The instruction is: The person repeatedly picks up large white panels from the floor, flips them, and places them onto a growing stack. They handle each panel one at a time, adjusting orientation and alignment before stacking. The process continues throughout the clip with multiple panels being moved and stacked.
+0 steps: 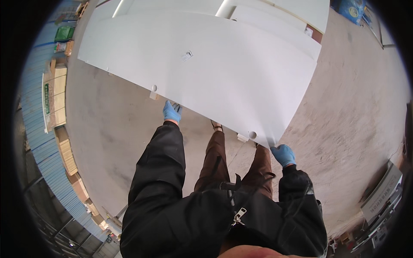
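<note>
A large white board (206, 64) fills the upper middle of the view, lying tilted over a concrete floor. It has round holes near its near edge and a small label on its face. My left hand (171, 112), in a blue glove, grips the board's near edge from below, left of centre. My right hand (283, 154), also in a blue glove, holds the board's near right corner. My black sleeves and brown trousers show beneath the board.
More white boards (297, 13) lie stacked behind the big one. The concrete floor (352, 103) spreads to the right and left. Wooden panels and boxes (60, 86) line the blue corrugated wall at left. Flat packs (383, 193) lean at lower right.
</note>
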`<move>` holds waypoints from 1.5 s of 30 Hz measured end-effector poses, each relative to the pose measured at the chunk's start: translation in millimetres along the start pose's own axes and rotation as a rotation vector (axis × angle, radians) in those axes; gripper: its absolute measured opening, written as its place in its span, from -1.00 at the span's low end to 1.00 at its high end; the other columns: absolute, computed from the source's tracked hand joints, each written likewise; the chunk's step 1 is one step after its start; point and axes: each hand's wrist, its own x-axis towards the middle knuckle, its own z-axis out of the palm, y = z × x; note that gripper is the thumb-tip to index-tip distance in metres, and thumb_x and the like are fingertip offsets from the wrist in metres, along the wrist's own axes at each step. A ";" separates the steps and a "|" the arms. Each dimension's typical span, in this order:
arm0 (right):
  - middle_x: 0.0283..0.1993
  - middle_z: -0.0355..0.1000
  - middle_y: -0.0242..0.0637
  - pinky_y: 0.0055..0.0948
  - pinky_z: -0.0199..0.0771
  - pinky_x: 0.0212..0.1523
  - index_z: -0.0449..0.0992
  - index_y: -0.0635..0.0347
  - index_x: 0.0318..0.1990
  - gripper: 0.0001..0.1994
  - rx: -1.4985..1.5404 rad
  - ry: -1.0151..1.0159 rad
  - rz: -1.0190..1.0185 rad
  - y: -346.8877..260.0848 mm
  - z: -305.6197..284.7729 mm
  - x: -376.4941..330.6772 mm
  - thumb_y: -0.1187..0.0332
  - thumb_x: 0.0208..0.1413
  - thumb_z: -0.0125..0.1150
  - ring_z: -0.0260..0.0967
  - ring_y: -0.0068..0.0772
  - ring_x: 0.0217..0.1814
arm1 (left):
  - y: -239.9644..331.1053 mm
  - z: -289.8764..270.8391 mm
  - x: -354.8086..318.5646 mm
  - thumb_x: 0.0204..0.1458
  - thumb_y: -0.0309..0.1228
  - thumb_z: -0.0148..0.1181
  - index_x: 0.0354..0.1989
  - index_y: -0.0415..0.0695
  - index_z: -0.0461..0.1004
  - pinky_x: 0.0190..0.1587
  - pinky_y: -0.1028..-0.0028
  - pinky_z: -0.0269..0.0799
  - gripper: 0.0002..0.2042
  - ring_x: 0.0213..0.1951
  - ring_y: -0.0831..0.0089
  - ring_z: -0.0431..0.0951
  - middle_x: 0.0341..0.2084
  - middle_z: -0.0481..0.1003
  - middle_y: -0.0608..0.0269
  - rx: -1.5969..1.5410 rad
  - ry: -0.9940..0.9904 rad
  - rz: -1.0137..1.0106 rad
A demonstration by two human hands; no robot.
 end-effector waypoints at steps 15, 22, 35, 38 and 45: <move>0.18 0.45 -0.24 -0.20 0.27 0.22 0.49 0.11 0.02 -0.60 -0.173 1.069 -0.673 -392.1 -223.4 282.5 0.10 0.10 0.25 0.34 -0.19 0.25 | 37.6 -3.1 31.2 0.29 -0.12 0.05 0.18 -0.13 0.41 0.24 0.03 0.36 -0.58 0.15 0.11 0.49 0.08 0.52 0.09 0.278 -0.091 -0.190; -0.10 0.62 -0.28 -0.16 0.22 0.12 0.68 0.01 -0.14 -0.59 -0.300 0.811 -0.532 -430.4 -242.5 334.5 -0.09 0.20 0.11 0.45 -0.24 0.06 | 45.2 16.5 -1.3 0.31 -0.10 0.02 0.29 -0.25 0.28 0.33 0.00 0.31 -0.47 0.28 -0.01 0.34 0.25 0.33 -0.06 0.107 -0.076 -0.299; -0.28 0.64 -0.19 -0.08 0.19 0.11 0.70 0.02 -0.27 -0.52 -0.334 0.705 -0.550 -435.9 -255.5 343.9 -0.17 0.22 0.04 0.57 -0.11 -0.15 | 35.0 22.2 -12.0 0.26 0.04 0.02 0.26 -0.19 0.36 0.34 0.02 0.21 -0.41 0.26 0.07 0.37 0.21 0.41 0.03 0.273 0.012 -0.425; -0.17 0.63 -0.11 0.07 0.11 0.15 0.67 0.09 -0.23 -0.54 -0.304 0.627 -0.525 -434.1 -257.9 338.4 -0.09 0.22 0.02 0.52 -0.03 -0.04 | 29.9 21.6 -11.6 0.27 0.18 -0.10 0.35 -0.15 0.30 0.41 0.05 0.04 -0.30 0.34 0.06 0.30 0.31 0.36 0.07 0.338 -0.008 -0.437; -0.18 0.63 -0.15 0.03 0.19 0.09 0.67 0.09 -0.22 -0.51 -0.352 0.712 -0.530 -439.3 -255.0 334.8 -0.12 0.21 0.00 0.52 -0.03 -0.09 | 27.3 21.0 -26.7 0.22 0.24 -0.07 0.35 -0.11 0.29 0.41 0.12 0.01 -0.27 0.36 0.13 0.22 0.33 0.30 0.16 0.292 -0.077 -0.448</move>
